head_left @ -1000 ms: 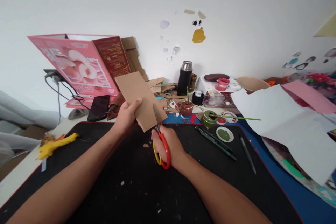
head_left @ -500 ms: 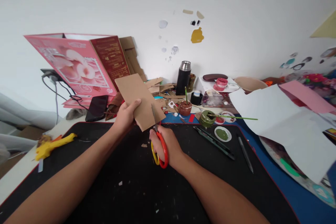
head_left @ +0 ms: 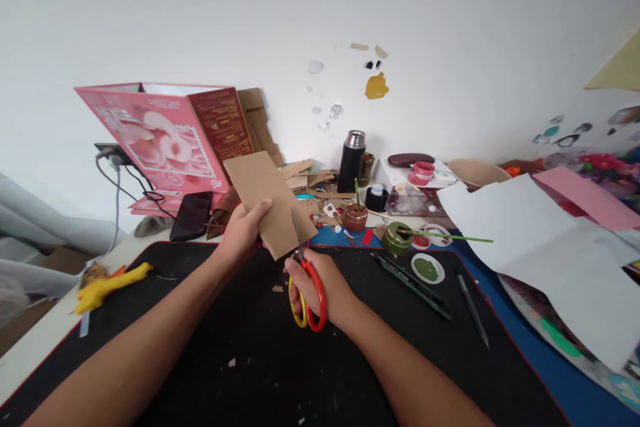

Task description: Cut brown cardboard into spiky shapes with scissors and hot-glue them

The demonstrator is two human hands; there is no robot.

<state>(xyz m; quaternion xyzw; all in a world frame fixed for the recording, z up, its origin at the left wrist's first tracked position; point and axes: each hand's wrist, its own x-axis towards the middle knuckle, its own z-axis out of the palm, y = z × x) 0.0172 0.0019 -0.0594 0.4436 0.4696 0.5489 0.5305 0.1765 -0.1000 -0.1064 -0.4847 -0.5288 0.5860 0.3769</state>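
Observation:
A flat piece of brown cardboard point(head_left: 265, 197) is tilted above the black mat, pinched along its left side by my left hand point(head_left: 247, 227) with the thumb on top. My right hand point(head_left: 320, 283) grips scissors point(head_left: 315, 300) with one red and one yellow handle loop. One blade lies over the cardboard near its lower right edge; the other blade is hidden beneath it. The fingers of my left hand under the cardboard are mostly out of sight.
Paint jars, including a green one point(head_left: 397, 238) with a brush, and a black thermos point(head_left: 352, 163) stand at the back. A yellow glue gun point(head_left: 113, 288) lies left, a green cutter point(head_left: 411, 285) and a pen point(head_left: 471, 307) right. White paper sheets point(head_left: 550, 240) overhang the right side.
The whole scene sits slightly lower in view, as the camera has tilted up a little. Both hands keep their hold on the cardboard and scissors, with hardly any other movement.

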